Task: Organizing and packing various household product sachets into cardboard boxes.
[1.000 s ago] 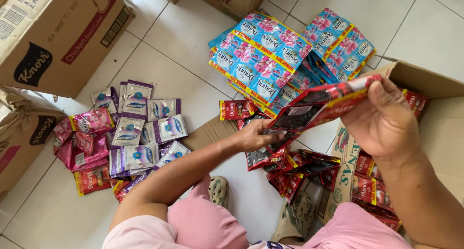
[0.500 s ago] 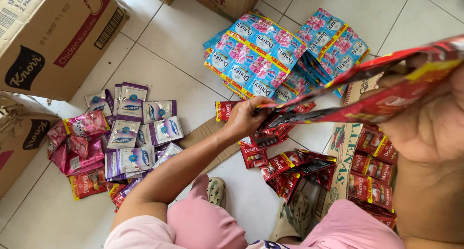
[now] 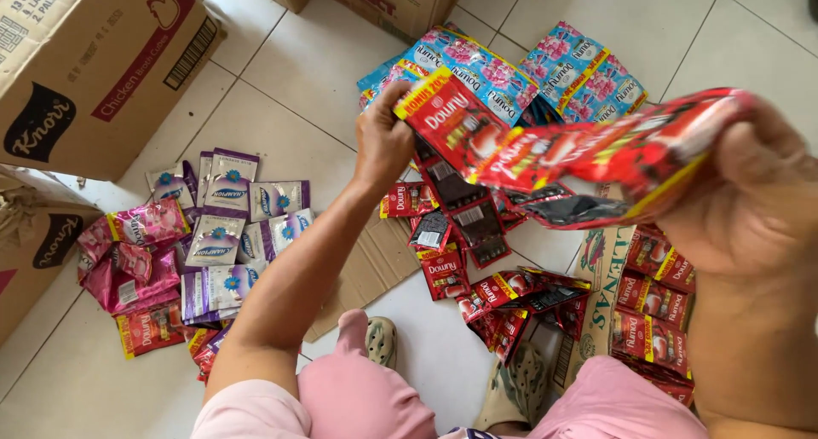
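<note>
Lifted higher than before, the red sachet strip (image 3: 545, 149) stretches between both grasping hands, left (image 3: 383, 141) and right (image 3: 750, 200).

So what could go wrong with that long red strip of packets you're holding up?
The red sachet strip is stretched between the left hand and right hand, so it might tear at a joint. Its dangling end could snag or drag the loose red sachets lying below on the floor.

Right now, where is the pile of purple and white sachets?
In the head view, the purple and white sachets lie on the tiled floor to the person's left, beside the pink sachets and below the big cardboard box.
</note>
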